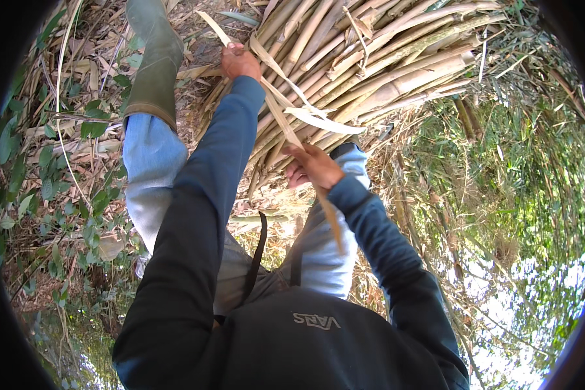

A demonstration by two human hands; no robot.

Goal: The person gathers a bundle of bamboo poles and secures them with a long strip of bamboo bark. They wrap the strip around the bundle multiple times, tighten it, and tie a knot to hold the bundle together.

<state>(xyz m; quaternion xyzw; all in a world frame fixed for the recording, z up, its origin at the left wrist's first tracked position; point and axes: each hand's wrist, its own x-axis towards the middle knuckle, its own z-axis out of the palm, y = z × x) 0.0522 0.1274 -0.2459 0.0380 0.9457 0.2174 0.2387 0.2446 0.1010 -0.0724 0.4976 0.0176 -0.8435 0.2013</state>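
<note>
A large bundle of dry canes (344, 49) lies in front of me, with flat, pale tan strips crossing its near left side. My left hand (240, 63) is closed round a strip at the bundle's left edge, and the strip's free end (212, 27) sticks out beyond it. My right hand (313, 166) grips a flat strip (281, 120) lower down, over my right leg. A loose tail of that strip hangs below the right hand. Between the hands, a whitish, curved flat piece (328, 121) lies across the canes; where it joins the strips I cannot tell.
My left leg, in a green rubber boot (155, 58), stands left of the bundle. Dry leaves (88, 62) and green leafy plants (97, 123) cover the ground at left. Dense bamboo foliage (533, 149) rises at right. A dark strap (257, 253) hangs at my waist.
</note>
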